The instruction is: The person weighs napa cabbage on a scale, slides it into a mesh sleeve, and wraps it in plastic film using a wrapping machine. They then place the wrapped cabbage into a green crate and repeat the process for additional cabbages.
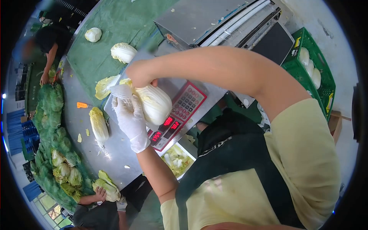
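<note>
A pale napa cabbage (155,103) lies over the weighing scale (190,100), whose red digits are lit. My left hand (129,119), in a white glove, grips the cabbage along its side, thumb and fingers against the leaves. My bare right hand (140,73) is curled over the leafy end, most of its fingers hidden behind it. A white ribbed piece shows by the gloved fingertips. Loose outer leaves (104,87) lie just beyond the hands, and another napa cabbage (99,126) rests on the metal table to the left.
An orange-handled knife (82,105) lies on the table. More cabbages (123,52) sit on green cloth. A wrapping machine (199,23) and green crate (297,57) stand right. Green net sacks (50,111) line the far edge. Two co-workers handle produce; a trimmings bin (188,150) sits below.
</note>
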`<state>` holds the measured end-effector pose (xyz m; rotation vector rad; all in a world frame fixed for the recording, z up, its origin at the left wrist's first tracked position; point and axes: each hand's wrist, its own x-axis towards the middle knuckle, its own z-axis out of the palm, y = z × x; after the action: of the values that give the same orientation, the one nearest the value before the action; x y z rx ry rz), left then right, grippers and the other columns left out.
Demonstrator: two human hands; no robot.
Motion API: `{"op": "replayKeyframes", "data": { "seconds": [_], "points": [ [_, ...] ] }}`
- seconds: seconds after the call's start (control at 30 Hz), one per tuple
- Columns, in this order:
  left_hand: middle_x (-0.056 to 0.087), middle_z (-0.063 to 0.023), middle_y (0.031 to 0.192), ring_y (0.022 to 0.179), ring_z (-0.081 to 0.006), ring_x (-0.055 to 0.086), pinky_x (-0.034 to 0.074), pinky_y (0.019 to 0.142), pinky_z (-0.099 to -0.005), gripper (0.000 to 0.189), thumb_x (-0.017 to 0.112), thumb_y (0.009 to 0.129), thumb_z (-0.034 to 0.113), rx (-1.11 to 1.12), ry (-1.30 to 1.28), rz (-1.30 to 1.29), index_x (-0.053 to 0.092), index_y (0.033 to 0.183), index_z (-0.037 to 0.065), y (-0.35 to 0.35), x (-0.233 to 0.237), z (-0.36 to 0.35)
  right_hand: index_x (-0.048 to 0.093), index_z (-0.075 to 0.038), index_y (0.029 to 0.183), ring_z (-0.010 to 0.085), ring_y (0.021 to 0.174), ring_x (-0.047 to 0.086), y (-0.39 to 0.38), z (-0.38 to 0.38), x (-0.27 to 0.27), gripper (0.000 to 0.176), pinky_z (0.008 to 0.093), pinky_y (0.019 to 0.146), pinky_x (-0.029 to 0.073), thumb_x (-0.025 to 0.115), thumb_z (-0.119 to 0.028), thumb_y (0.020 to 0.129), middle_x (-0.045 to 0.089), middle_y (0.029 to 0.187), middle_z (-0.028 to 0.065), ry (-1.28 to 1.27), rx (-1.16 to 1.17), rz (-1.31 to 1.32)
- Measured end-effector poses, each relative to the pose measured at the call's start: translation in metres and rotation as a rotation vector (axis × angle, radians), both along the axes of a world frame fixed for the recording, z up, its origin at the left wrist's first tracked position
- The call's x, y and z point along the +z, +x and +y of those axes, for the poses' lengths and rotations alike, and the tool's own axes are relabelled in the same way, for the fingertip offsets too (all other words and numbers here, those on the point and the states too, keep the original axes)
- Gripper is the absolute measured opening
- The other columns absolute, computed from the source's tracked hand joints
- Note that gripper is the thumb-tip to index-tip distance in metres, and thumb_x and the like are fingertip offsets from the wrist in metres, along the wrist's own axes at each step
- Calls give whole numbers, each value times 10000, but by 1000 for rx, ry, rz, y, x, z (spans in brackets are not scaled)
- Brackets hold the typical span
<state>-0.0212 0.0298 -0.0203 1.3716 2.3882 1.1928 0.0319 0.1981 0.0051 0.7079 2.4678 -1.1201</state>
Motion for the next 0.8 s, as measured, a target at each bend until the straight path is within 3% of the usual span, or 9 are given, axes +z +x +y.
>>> {"op": "replayKeyframes", "data": {
  "seconds": [0.1, 0.2, 0.3, 0.4, 0.5, 0.6, 0.8],
  "points": [
    [529, -219, 1251, 1170, -333, 489, 356, 1015, -384, 403, 573, 912, 229, 37, 42, -206, 544, 1202, -49, -10, -13, -7, 629, 38, 932, 210, 548, 646, 17, 2, -25, 181, 314, 433, 514, 522, -48, 814, 640, 741, 159, -335, -415, 274],
    [536, -208, 1243, 1159, -307, 499, 362, 1009, -373, 392, 538, 932, 221, -1, 65, -259, 541, 1213, -52, -15, -15, -11, 616, -10, 983, 166, 653, 656, 39, -1, -32, 199, 303, 517, 498, 516, -45, 814, 630, 746, 115, -539, -575, 426],
    [541, -201, 1236, 1153, -286, 510, 377, 996, -358, 377, 505, 951, 213, -43, 120, -223, 542, 1222, -48, -20, -22, -8, 635, -7, 988, 194, 760, 664, 58, -25, -11, 223, 329, 619, 491, 556, -104, 803, 654, 789, 125, -436, -485, 641],
    [542, -201, 1237, 1171, -283, 502, 372, 1002, -354, 356, 478, 964, 190, -16, 99, -271, 542, 1227, -42, -15, -12, -8, 650, -5, 1000, 255, 773, 656, 51, -27, -24, 310, 354, 688, 496, 625, -245, 805, 668, 839, 154, -7, -313, 671],
    [544, -199, 1234, 1169, -289, 502, 373, 1000, -349, 336, 465, 968, 163, -29, 41, -162, 542, 1227, -37, -22, -6, -3, 655, 8, 1006, 295, 821, 648, 47, -16, -22, 450, 378, 736, 494, 666, -387, 790, 672, 882, 189, 34, -170, 521],
    [551, -173, 1211, 1120, -273, 525, 389, 976, -337, 312, 460, 968, 130, -114, 62, 38, 541, 1220, -35, -30, -5, 4, 657, 9, 1000, 297, 833, 651, 47, -15, -20, 495, 378, 743, 497, 697, -430, 774, 674, 896, 188, -133, -159, 469],
    [553, -137, 1155, 1050, -240, 540, 404, 942, -305, 286, 458, 954, 75, -177, -70, 129, 541, 1208, -28, -38, -5, 8, 659, 30, 980, 278, 769, 656, 47, -19, -18, 499, 373, 682, 510, 733, -383, 709, 679, 863, 180, -20, -20, 459]
  ]
}}
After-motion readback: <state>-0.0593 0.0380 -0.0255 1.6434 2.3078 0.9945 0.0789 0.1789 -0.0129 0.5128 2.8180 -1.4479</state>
